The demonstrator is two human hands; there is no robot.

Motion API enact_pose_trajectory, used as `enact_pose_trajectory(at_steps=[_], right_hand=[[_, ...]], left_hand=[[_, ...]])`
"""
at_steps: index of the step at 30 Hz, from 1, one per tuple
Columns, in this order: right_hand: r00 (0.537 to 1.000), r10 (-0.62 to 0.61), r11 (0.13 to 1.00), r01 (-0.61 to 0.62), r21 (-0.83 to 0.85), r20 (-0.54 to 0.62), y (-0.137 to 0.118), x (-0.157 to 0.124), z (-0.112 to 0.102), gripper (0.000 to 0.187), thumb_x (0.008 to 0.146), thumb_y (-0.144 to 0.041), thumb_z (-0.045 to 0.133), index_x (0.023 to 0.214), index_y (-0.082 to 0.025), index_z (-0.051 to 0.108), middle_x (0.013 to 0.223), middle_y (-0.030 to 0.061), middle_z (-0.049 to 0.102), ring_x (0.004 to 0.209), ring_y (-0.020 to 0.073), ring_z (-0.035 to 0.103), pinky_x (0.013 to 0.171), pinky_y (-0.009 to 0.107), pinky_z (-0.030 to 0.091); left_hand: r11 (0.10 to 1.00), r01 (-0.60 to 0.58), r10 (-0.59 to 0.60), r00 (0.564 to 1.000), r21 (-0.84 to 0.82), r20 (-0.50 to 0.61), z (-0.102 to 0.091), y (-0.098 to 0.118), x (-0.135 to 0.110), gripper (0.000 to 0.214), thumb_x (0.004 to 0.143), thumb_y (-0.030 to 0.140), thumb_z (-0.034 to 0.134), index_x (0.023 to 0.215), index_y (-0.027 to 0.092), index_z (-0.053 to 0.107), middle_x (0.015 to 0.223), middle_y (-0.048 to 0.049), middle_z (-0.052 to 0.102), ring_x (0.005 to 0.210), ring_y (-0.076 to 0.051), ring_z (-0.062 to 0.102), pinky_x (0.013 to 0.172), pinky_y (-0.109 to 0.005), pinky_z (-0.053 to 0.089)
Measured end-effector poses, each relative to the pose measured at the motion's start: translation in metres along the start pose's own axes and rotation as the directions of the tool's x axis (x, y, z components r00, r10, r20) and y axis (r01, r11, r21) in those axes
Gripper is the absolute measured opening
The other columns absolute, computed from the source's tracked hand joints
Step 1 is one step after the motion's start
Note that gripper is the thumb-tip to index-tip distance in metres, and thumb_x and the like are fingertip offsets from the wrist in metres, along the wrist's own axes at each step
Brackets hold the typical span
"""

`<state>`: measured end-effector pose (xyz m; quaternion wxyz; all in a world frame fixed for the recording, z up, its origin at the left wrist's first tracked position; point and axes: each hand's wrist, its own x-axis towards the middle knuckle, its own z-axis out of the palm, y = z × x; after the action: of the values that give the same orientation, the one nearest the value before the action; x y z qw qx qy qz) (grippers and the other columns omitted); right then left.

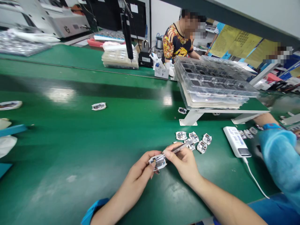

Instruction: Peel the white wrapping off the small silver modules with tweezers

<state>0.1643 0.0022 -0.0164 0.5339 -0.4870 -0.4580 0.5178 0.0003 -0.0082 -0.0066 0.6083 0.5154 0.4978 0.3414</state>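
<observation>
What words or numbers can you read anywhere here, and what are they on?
None can be read clearly.
White flat device: blue label print, too small to read.
Yellow posters on the back wall: dark writing, too blurred.
Small white box on the far bench: handwritten marks, illegible.
Small part held in the left hand, with tweezers in the right hand: no text visible.

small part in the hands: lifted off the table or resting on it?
Lifted. The left hand pinches the small white part above the green table, while the right hand holds tweezers to it.
</observation>
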Motion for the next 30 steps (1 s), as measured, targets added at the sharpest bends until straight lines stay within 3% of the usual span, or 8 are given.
enact_pose_trajectory(at_steps=[10,30], right_hand=[[0.999,0.033,0.998,-0.033,0.047,0.016,0.0008,0.0006,0.0000,0.020,0.073,-0.036,0.079,0.073,-0.019,0.069,0.066,-0.0002,0.068,0.060,0.0141,0.060,0.058,0.026,0.047],[0.992,-0.093,0.982,0.078,0.175,0.081,-0.0021,-0.0015,0.0002,0.010,0.075,-0.029,0.079,0.075,-0.022,0.072,0.075,0.0010,0.074,0.069,0.0159,0.067,0.064,0.027,0.053]], left_hand=[[0.999,-0.024,0.023,0.999,0.036,0.033,0.0006,0.0001,-0.0012,0.022,0.086,0.033,0.054,0.101,0.022,0.065,0.075,-0.0006,0.063,0.065,-0.018,0.053,0.064,-0.028,0.044],[0.996,0.055,-0.049,0.995,-0.072,0.084,-0.0022,0.0049,-0.0010,0.034,0.083,0.036,0.057,0.111,0.017,0.063,0.081,-0.0016,0.063,0.065,-0.015,0.051,0.064,-0.028,0.045]])
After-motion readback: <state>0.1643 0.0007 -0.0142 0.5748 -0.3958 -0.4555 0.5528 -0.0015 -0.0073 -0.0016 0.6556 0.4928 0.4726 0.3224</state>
